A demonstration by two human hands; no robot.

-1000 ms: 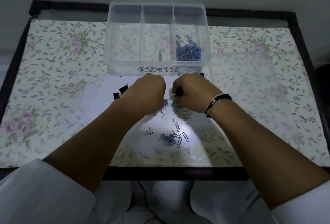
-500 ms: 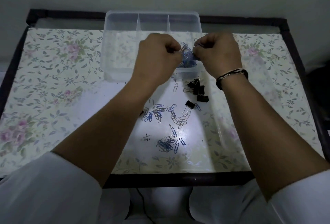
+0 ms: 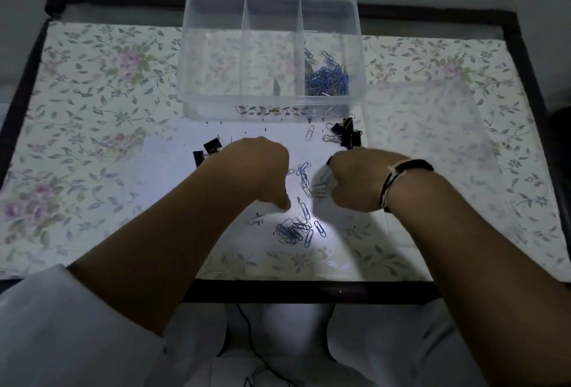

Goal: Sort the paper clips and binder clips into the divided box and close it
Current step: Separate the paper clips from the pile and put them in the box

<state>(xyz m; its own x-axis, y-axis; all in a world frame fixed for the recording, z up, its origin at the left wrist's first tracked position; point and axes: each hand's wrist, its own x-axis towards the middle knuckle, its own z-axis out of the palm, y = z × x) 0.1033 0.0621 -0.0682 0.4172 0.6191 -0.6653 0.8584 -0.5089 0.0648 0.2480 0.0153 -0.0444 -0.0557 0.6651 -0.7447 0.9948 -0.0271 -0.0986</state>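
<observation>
A clear divided box (image 3: 272, 0) with three compartments stands at the back of the table. Blue paper clips (image 3: 327, 81) are heaped in its right compartment. More paper clips (image 3: 292, 230) lie loose near the front edge, and others (image 3: 304, 176) lie between my hands. Black binder clips sit in one group (image 3: 344, 136) by the box's right corner and another (image 3: 210, 148) left of my left hand. My left hand (image 3: 256, 170) rests knuckles-up on the table with its fingers curled under and hidden. My right hand (image 3: 352, 184) is closed over some paper clips (image 3: 321, 186).
A floral cloth (image 3: 92, 108) under glass covers the dark-framed table (image 3: 309, 292). A clear lid (image 3: 423, 145) lies flat to the right of the box. A small dark piece (image 3: 275, 87) shows in the middle compartment.
Both hands were raised over the box's right compartment half a second ago. They have come back down to the loose paper clips on the table.
</observation>
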